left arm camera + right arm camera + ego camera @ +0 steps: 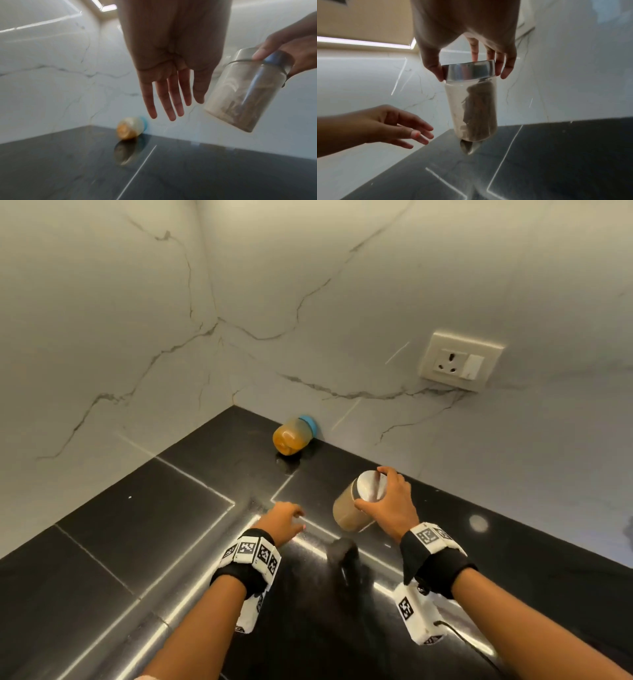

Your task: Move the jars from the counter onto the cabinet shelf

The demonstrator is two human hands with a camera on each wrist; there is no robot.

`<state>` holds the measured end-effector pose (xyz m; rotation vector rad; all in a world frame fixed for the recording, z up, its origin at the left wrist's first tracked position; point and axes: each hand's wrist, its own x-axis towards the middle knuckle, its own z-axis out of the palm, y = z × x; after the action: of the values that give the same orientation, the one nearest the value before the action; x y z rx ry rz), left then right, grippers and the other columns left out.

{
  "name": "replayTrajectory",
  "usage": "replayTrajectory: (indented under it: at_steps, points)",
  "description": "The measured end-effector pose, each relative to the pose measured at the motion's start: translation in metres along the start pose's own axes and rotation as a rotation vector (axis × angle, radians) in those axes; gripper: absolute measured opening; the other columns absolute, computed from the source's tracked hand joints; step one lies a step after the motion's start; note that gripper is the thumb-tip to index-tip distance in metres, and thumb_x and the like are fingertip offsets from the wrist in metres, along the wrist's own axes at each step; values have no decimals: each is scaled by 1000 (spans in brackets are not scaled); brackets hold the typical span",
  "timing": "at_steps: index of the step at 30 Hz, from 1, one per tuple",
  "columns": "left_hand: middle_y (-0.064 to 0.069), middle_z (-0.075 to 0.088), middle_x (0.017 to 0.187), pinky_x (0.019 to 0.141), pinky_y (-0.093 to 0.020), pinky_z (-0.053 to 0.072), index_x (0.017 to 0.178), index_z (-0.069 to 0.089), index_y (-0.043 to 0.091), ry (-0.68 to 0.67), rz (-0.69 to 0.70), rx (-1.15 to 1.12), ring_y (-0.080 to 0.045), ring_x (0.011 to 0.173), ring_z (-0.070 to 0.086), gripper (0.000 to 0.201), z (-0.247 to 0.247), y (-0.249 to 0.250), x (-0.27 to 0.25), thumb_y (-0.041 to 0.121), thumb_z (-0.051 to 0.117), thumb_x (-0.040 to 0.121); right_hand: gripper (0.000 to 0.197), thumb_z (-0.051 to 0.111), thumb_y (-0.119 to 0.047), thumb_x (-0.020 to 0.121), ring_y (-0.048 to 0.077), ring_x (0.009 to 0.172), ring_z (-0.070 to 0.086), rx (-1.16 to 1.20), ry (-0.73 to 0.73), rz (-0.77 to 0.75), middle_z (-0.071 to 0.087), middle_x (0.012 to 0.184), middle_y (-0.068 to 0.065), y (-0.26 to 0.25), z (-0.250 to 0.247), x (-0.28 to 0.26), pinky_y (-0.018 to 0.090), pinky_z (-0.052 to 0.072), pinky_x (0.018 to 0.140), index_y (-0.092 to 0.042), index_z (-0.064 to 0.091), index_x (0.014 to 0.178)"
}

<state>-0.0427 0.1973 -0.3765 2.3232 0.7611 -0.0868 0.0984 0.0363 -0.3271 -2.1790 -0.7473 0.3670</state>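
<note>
My right hand (385, 501) grips the steel lid of a clear jar (349, 510) of pale brown powder, held tilted just above the black counter (137, 525). The right wrist view shows thumb and fingers curled round the lid (469, 70), the jar (472, 108) hanging below. My left hand (281, 518) hovers empty to the jar's left, fingers straight and slightly spread (169, 102). A second jar (293, 434), orange contents and blue lid, lies on its side against the back wall; it appears blurred in the left wrist view (130, 128).
White marble walls meet in a corner (219, 323) behind the counter. A wall socket with switch (459, 361) sits at the right, above the counter. A beige cabinet underside with a light strip (364, 42) shows overhead. The cabinet shelf is out of view.
</note>
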Motion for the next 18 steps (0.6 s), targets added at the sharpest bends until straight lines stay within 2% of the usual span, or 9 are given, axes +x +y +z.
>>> replayTrajectory:
  at_steps: [2,4,6,9,11,14,18]
  points:
    - [-16,63,116,95,-38,47,114,59,6,59,88,-47,-25,106,59,31,-10,32,-11,16,59,84,73,77,-26,68,27,122,41,-1,44,-56,46,129,9,-6,-31,-16,41,41,101,-17,40,131]
    - [-16,67,108,93,-38,49,109,62,6,114,182,-107,-24,100,62,27,-21,74,-27,12,59,83,70,78,-24,69,27,118,44,6,112,-120,51,125,12,-15,-68,-35,30,39,93,-15,45,130]
    - [-15,68,105,91,-33,50,107,63,7,178,297,-167,-22,97,64,24,-33,120,-42,10,59,83,70,78,-26,69,29,116,45,-14,185,-178,53,124,15,-25,-107,-53,26,35,89,-12,48,131]
    - [-12,68,107,84,-17,45,107,63,5,266,473,-180,-17,97,63,24,-49,189,-68,10,58,85,68,76,-30,73,29,117,45,-32,304,-236,51,125,17,-39,-161,-82,24,34,90,-11,49,133]
    - [-12,68,109,83,-17,43,107,63,5,339,619,-139,-17,99,62,23,-62,235,-84,11,58,86,64,74,-31,75,29,116,45,-45,373,-280,50,125,16,-50,-200,-104,23,34,88,-11,52,132]
    - [-13,68,109,89,-21,42,101,66,4,439,802,-127,-21,102,61,19,-82,294,-107,8,59,84,58,72,-32,76,26,113,44,-102,473,-328,53,120,14,-64,-255,-134,20,30,85,-13,55,128]
    - [-16,68,104,88,-12,39,94,66,3,569,1058,-168,-21,99,61,15,-100,364,-135,0,58,82,53,75,-30,73,27,111,47,-75,638,-359,57,114,12,-81,-325,-175,20,32,89,-15,62,122]
